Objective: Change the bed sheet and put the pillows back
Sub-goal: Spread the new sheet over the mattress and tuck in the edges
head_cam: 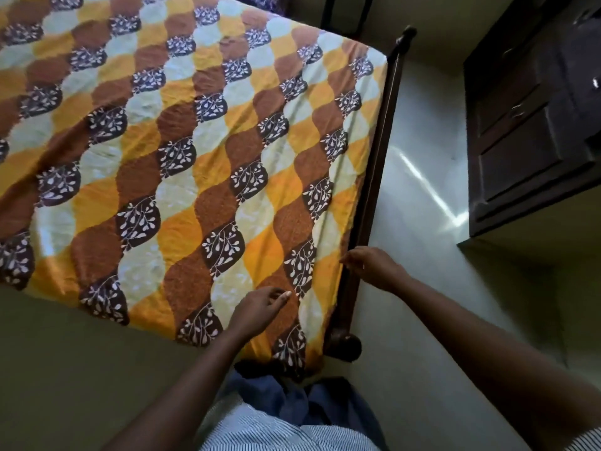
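A patterned bed sheet (182,151) in orange, brown and pale green with dark leaf motifs lies spread flat over the mattress. My left hand (257,309) hovers over the sheet's near corner, fingers loosely apart and holding nothing. My right hand (370,266) is at the bed's right side by the dark wooden frame rail (374,177), fingers curled at the sheet's edge; whether it pinches the cloth is unclear. No pillows are clearly in view; a purple patterned item (263,0) shows at the top edge.
A dark wooden cupboard (533,118) with drawers stands at the right across a strip of glossy pale floor (419,203). A green wall (65,369) runs along the bed's near end. The bed's rounded corner post (349,346) is beside my legs.
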